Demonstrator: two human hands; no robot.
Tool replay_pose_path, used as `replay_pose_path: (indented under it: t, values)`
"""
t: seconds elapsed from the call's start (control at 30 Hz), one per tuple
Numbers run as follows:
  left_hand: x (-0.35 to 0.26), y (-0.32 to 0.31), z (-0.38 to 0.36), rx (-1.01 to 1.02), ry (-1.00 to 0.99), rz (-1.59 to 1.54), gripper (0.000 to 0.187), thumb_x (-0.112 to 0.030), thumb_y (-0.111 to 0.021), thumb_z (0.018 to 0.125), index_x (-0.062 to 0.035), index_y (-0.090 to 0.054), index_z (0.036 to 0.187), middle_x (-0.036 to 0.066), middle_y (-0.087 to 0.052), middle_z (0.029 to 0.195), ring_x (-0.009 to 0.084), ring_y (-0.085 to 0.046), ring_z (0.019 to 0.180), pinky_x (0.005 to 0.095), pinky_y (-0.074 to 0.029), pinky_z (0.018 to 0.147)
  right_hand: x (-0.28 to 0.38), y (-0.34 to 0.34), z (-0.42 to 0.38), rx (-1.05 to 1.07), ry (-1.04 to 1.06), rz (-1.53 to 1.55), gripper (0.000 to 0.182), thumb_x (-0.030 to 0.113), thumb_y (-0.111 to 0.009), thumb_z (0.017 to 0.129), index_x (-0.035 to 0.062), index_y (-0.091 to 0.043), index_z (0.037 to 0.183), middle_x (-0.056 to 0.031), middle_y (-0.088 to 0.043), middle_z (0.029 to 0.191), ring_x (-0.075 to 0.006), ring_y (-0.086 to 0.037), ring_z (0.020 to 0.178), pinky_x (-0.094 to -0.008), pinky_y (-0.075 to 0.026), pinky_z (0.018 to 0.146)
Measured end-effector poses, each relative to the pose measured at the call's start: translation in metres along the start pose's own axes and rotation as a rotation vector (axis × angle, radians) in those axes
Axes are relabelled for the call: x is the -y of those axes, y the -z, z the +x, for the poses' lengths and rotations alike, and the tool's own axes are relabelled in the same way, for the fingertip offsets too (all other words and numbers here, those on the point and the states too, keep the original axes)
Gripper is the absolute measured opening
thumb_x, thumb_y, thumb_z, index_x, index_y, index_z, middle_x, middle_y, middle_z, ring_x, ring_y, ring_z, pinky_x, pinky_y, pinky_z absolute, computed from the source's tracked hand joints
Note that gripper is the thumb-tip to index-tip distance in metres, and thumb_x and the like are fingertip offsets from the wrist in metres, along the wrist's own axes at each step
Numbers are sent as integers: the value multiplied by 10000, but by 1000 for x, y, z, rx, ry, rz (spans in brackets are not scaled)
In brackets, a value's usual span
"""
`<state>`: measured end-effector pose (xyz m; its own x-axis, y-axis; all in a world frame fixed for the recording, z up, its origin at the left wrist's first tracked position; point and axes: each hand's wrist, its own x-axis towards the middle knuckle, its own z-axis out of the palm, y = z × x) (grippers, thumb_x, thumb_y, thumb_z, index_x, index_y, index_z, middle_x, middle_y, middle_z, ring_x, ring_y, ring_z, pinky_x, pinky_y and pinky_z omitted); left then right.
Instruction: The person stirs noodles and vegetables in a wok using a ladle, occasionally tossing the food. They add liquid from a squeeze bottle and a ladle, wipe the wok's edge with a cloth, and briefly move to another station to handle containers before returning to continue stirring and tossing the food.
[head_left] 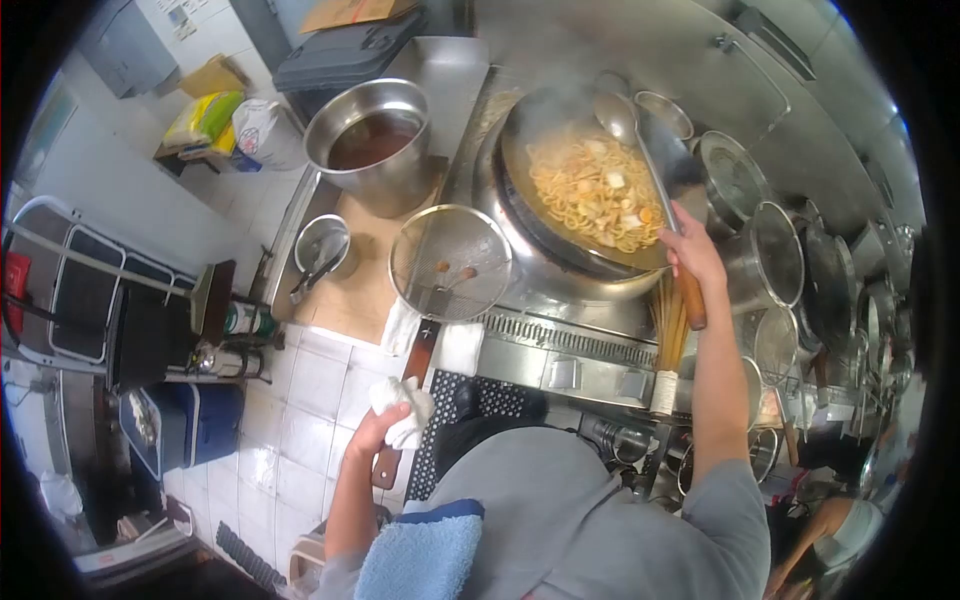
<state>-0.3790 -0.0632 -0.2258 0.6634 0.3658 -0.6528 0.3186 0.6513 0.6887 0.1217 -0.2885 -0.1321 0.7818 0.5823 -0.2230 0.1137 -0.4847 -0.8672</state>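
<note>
Right grip: ladle handle-down, bowl-up.

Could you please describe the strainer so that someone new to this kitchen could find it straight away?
Start at the steaming wok of noodles on the burner. Just left of it, a round wire-mesh strainer rests on the counter edge, below the big steel pot. Unlike the solid pots nearby, it is see-through mesh with a long wooden handle.

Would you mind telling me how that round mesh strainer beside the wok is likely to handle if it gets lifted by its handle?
The mesh strainer probably feels front-heavy: a wide wire basket sits at the end of a long handle. The left hand grips that handle through a white cloth, so it may be hot or slippery. The rounded basket would likely rock if nudged.
</note>
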Motion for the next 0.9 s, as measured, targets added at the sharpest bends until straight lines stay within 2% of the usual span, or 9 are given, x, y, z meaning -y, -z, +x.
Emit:
replay_pose_path:
  t: [0.13,0.2,0.23,0.27,0.4,0.5,0.6,0.7,0.9]
  values:
    - [-11,10,12,62,52,121,655,-262,-709,825,6,-449,1364,126,-584,1222,188,-597,1037,312,-491,869,31,-5,-23,117,-14,-165,731,95,-593,846,123,-271,1501,-43,-536,656,-114,-482,451,-275,-435,403]
    - [-26,2,9,50,-33,440,629,-241,-698,831,-6,-461,1365,102,-593,1178,185,-583,1028,305,-478,869,37,-6,-44,171,-16,-291,742,98,-598,833,141,-278,1501,-50,-553,684,-109,-492,461,-275,-453,442]
    - [-30,-3,8,46,-78,594,617,-231,-692,834,-11,-467,1365,89,-597,1156,183,-576,1023,301,-471,869,35,-6,-54,213,50,-284,750,67,-578,842,170,-253,1510,-36,-531,612,-90,-493,439,-267,-439,406]
    - [-16,10,16,-15,-168,717,650,-197,-690,836,-3,-424,1396,94,-589,1174,181,-563,1065,308,-454,911,36,-3,-68,217,40,-366,752,81,-582,835,157,-254,1507,-91,-562,656,-158,-526,469,-314,-466,472]
    - [-53,-36,2,156,-240,412,811,-208,-727,794,47,-303,1437,180,-500,1354,228,-501,1219,357,-417,999,31,14,-118,217,231,-833,760,49,-555,816,127,-234,1501,-216,-616,771,-336,-612,627,-430,-496,623]
    - [-51,-57,3,279,-118,-20,821,-236,-724,774,35,-319,1434,200,-476,1376,259,-486,1248,366,-424,1001,29,33,-154,273,221,-933,764,20,-544,811,100,-215,1495,-235,-614,819,-396,-616,755,-469,-485,672]
    - [-66,-96,-4,311,-196,-110,782,-309,-700,769,26,-374,1396,207,-485,1357,286,-536,1189,360,-459,968,59,45,-199,272,111,-1137,753,21,-546,821,75,-205,1489,-222,-598,831,-396,-616,785,-482,-478,668]
    - [-54,-88,32,576,-51,-209,749,-392,-667,773,14,-422,1353,219,-507,1325,290,-592,1102,366,-501,908,47,57,-231,156,122,-1113,746,32,-552,836,70,-199,1492,-214,-590,864,-410,-609,800,-477,-480,686]
    - [-54,-151,75,574,127,-222,594,-442,-546,897,-44,-462,1331,160,-612,1177,249,-634,1025,421,-567,797,50,78,-267,-6,180,-813,775,76,-613,824,120,-237,1501,-227,-618,928,-416,-604,830,-437,-479,758]
